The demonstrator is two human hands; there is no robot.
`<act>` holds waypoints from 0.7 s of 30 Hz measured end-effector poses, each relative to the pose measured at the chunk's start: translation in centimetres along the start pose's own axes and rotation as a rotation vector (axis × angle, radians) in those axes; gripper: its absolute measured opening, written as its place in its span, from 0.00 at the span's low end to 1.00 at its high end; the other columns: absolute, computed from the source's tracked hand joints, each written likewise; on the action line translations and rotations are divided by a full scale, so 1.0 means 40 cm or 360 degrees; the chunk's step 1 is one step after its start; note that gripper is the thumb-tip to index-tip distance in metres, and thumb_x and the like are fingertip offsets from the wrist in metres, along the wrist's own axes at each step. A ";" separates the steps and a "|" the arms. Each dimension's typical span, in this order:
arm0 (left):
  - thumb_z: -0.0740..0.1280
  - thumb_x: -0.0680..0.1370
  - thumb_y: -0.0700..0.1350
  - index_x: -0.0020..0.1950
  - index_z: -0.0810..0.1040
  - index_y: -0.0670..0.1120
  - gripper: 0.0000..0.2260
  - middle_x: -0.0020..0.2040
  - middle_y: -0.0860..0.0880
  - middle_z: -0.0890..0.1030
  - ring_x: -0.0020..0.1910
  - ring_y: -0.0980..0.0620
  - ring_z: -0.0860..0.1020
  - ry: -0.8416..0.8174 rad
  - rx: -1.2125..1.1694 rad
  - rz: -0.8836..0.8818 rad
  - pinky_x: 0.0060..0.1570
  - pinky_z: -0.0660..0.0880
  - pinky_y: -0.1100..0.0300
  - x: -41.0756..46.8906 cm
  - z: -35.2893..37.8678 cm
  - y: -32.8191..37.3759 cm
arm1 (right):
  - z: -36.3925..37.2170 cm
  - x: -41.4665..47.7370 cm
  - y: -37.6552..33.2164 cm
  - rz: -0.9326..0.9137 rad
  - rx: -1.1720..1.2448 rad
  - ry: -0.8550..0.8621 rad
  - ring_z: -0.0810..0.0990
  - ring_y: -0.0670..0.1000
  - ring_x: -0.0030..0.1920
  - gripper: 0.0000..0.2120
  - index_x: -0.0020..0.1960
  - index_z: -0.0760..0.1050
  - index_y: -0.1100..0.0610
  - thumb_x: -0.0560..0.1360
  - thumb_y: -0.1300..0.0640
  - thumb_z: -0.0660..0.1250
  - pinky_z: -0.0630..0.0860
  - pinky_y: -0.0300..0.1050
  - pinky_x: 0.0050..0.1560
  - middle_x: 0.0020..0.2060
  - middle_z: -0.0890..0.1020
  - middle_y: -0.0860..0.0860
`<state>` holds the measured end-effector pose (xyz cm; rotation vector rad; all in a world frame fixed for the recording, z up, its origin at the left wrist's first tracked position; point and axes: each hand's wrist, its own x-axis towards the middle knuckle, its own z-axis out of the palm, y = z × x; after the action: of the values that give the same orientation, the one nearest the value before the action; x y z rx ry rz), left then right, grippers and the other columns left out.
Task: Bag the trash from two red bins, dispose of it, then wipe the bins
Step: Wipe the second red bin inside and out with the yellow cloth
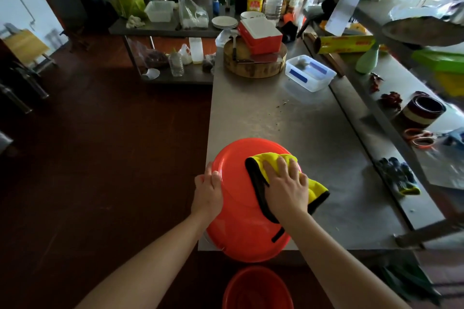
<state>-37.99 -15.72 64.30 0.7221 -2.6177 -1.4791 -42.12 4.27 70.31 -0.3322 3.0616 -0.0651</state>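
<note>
Left grip (pixel 207 194) on bin (pixel 233 165) (base up), cloth (pixel 316 187) atop

Only the arms show up here tbh: left forearm (pixel 155 258) and right forearm (pixel 339 258), both bare skin right down to the bottom edge of the shot. Left hand (pixel 207 192) and right hand (pixel 288 188) are bare too.

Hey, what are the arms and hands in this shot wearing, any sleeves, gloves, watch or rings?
Nothing that shows. Both forearms are bare down to the frame's bottom edge, with no sleeve or cuff in view. The left hand and the right hand are ungloved, and no watch, bracelet or ring shows on the wrists or visible fingers.
</note>
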 end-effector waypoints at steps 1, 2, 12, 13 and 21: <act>0.43 0.83 0.65 0.80 0.52 0.61 0.26 0.72 0.45 0.62 0.63 0.44 0.75 0.0014 0.0004 0.0005 0.65 0.72 0.47 -0.002 0.004 0.001 | -0.001 -0.006 -0.005 0.0007 -0.0014 -0.0010 0.45 0.62 0.80 0.28 0.80 0.55 0.42 0.82 0.45 0.56 0.54 0.62 0.75 0.81 0.50 0.53; 0.43 0.83 0.64 0.80 0.53 0.60 0.26 0.72 0.45 0.63 0.62 0.43 0.76 0.0041 0.0009 0.0017 0.65 0.72 0.46 -0.004 0.007 0.002 | -0.003 -0.014 -0.019 0.0012 -0.0013 -0.0020 0.45 0.63 0.80 0.28 0.81 0.54 0.43 0.82 0.46 0.56 0.54 0.64 0.74 0.81 0.50 0.54; 0.49 0.84 0.56 0.75 0.65 0.51 0.21 0.71 0.44 0.69 0.66 0.43 0.71 0.0075 0.0032 -0.0061 0.58 0.70 0.54 0.005 0.013 -0.013 | 0.008 -0.076 -0.161 -0.0251 0.0123 -0.0084 0.44 0.63 0.80 0.29 0.80 0.54 0.42 0.81 0.45 0.60 0.54 0.68 0.73 0.81 0.48 0.52; 0.48 0.84 0.58 0.77 0.62 0.54 0.22 0.71 0.45 0.68 0.66 0.43 0.72 0.0069 0.0006 -0.0054 0.61 0.70 0.52 0.003 0.010 -0.007 | 0.006 -0.072 -0.143 -0.0265 0.0124 -0.0078 0.44 0.62 0.80 0.29 0.79 0.55 0.41 0.81 0.44 0.59 0.54 0.68 0.74 0.81 0.49 0.51; 0.45 0.85 0.58 0.81 0.53 0.60 0.23 0.78 0.50 0.60 0.74 0.48 0.66 0.0049 0.0148 0.0253 0.69 0.69 0.44 -0.031 -0.008 0.029 | -0.012 -0.052 0.023 -0.0034 -0.0005 -0.0043 0.47 0.61 0.80 0.27 0.79 0.56 0.38 0.81 0.43 0.58 0.56 0.63 0.74 0.81 0.51 0.50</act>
<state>-37.22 -14.92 65.66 0.5247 -2.6652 -1.3017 -40.32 5.63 70.87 -0.3632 3.0322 -0.0569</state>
